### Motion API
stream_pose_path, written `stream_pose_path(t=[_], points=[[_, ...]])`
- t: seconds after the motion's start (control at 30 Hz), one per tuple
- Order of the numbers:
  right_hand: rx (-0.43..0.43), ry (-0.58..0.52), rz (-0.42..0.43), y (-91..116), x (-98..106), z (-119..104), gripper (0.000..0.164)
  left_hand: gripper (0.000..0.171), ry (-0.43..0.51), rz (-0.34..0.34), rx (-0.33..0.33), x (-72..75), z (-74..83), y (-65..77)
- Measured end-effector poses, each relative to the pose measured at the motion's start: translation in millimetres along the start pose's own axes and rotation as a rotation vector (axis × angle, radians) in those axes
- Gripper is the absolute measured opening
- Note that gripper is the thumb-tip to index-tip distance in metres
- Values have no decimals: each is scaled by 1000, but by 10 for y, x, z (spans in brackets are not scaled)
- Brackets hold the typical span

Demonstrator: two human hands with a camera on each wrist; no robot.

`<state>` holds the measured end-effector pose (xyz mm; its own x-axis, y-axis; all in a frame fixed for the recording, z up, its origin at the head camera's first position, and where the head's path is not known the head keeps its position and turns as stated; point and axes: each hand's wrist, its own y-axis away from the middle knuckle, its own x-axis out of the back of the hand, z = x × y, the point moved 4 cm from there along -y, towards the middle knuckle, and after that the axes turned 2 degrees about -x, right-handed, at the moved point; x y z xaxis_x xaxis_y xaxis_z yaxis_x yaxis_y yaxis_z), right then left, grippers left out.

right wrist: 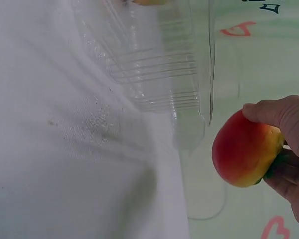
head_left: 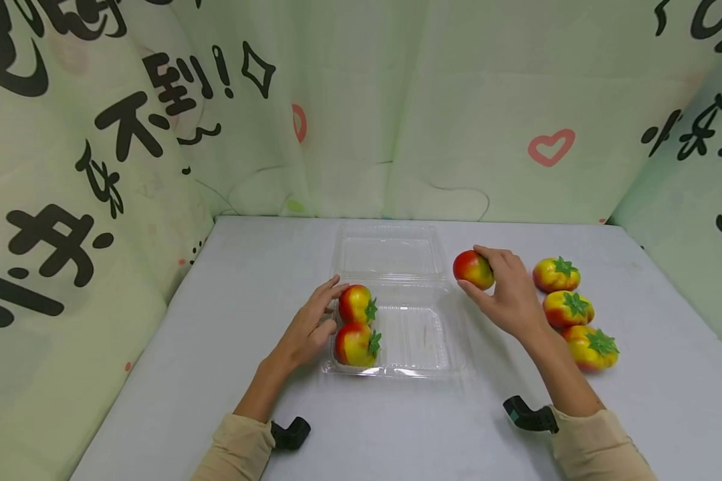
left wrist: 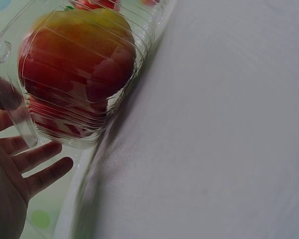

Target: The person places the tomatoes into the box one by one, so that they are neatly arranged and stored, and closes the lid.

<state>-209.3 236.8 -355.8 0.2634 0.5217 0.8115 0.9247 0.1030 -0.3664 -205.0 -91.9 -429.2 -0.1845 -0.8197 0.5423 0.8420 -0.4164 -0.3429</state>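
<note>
Pinched between the thumb and fingers of my right hand [head_left: 508, 294] is a red-and-yellow tomato [head_left: 472, 268], held above the table right of the clear plastic box [head_left: 412, 341]. The right wrist view shows the same tomato [right wrist: 245, 149] with its red side facing the box and its green top partly hidden. At the box's left edge, my left hand [head_left: 307, 331] has its fingers extended beside the wall. Two tomatoes, a back one [head_left: 355, 304] and a front one [head_left: 355, 345], sit along the box's left side, green tops facing right.
The box's hinged lid [head_left: 390, 250] lies folded back behind it. Three more tomatoes [head_left: 568, 308] stand in a column on the right of the white table [head_left: 433, 427]. A pale green printed curtain [head_left: 457, 107] encloses the back and sides.
</note>
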Motion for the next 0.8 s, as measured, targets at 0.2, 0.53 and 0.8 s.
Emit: stream_pose_path(t=[0.2, 0.53, 0.8], points=[[-8, -16, -19, 10, -4, -101, 68, 68, -1, 0, -2, 3, -4, 0], [55, -47, -3, 29, -49, -238, 66, 68, 7, -2, 1, 3, -8, 1], [76, -60, -6, 65, -107, -321, 66, 68, -5, 4, 2, -11, -14, -1]])
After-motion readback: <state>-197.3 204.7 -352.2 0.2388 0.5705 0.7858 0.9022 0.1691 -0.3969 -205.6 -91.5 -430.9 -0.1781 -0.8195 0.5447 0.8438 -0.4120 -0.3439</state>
